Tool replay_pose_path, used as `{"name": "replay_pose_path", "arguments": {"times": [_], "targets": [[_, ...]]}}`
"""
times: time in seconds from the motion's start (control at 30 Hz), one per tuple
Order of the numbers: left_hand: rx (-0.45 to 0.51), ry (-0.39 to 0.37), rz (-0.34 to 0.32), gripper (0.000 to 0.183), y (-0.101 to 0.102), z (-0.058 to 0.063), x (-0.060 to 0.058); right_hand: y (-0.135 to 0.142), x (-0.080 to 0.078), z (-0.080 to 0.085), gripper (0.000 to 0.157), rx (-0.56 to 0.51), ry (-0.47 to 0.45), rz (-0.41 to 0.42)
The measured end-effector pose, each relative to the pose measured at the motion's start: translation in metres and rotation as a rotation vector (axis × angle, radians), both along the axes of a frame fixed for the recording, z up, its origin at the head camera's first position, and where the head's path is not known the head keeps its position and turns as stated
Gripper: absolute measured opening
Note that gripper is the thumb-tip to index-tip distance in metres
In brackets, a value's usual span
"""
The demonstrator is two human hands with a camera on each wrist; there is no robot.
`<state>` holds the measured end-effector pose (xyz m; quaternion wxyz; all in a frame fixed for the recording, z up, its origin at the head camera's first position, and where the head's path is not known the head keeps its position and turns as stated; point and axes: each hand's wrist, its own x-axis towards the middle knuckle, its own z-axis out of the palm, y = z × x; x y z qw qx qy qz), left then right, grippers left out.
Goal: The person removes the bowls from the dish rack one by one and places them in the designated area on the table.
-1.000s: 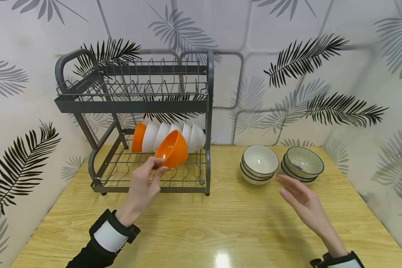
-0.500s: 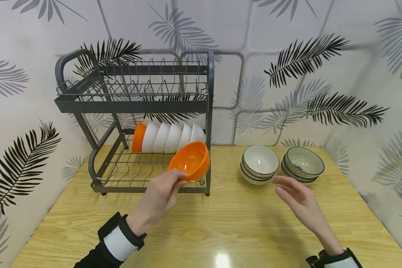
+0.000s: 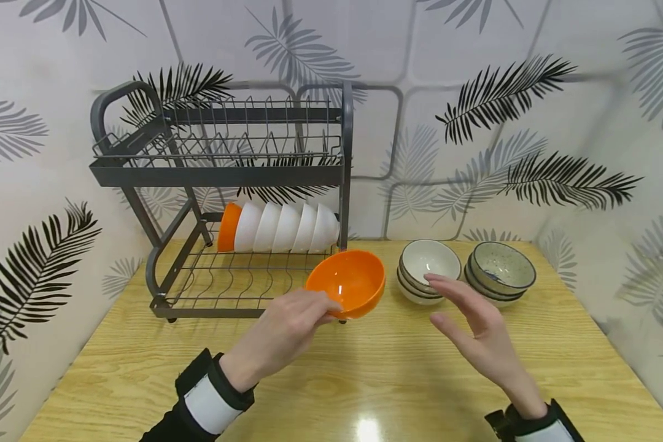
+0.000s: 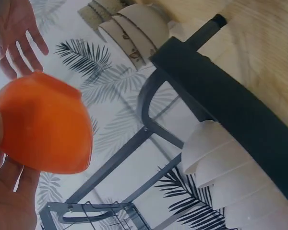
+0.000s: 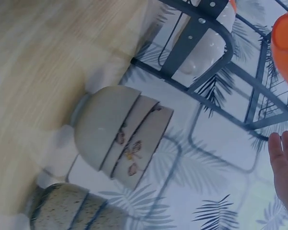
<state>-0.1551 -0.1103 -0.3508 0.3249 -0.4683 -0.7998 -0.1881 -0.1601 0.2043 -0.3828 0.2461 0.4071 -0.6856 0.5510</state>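
My left hand point(image 3: 287, 331) pinches the near left rim of an orange bowl point(image 3: 350, 282), thumb and fingers on either side. The bowl hangs above the table in front of the rack's right front corner, its inside facing up and toward me. In the left wrist view the orange bowl point(image 4: 48, 124) shows its outer wall, with the left hand point(image 4: 12, 191) at its lower left. My right hand point(image 3: 477, 337) hovers to the bowl's right, thumb and fingers apart, holding nothing. Behind that hand stands a stack of white bowls point(image 3: 428, 264) with dark rims.
A dark two-tier dish rack point(image 3: 221, 177) stands at the left. On its lower tier, several white bowls point(image 3: 282, 228) and one orange bowl point(image 3: 229, 227) lean in a row. Speckled bowls point(image 3: 503, 267) are stacked at the right. The patterned wall rises behind the wooden table point(image 3: 320, 393).
My left hand has carried the orange bowl rightward from the rack's front and turned its opening more upward. My right hand has moved left toward the bowl.
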Motion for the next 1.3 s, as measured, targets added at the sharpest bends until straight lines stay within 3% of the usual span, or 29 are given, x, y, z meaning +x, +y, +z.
{"name": "replay_pose_path", "arguments": {"times": [0.27,0.5,0.63,0.83,1.0,1.3], "targets": [[-0.115,0.027,-0.035,0.018,0.007,0.005,0.004,-0.024,0.001,0.007,0.045,0.131,0.196,-0.053],[-0.171,0.074,0.001,0.014,0.009,0.01,0.007,-0.039,0.0,0.008,0.038,0.202,0.329,-0.004],[-0.178,0.061,0.007,0.011,0.011,0.013,0.009,-0.045,-0.001,0.01,0.031,0.24,0.39,0.017],[-0.162,0.023,0.017,0.013,0.014,0.014,0.01,-0.047,0.002,0.014,0.022,0.314,0.409,-0.018],[-0.109,-0.015,0.031,0.015,0.016,0.009,0.008,-0.046,0.002,0.014,0.028,0.404,0.393,-0.095],[0.003,-0.194,-0.023,0.023,0.013,-0.002,0.008,-0.042,-0.002,0.002,0.029,0.515,0.378,-0.124]]}}
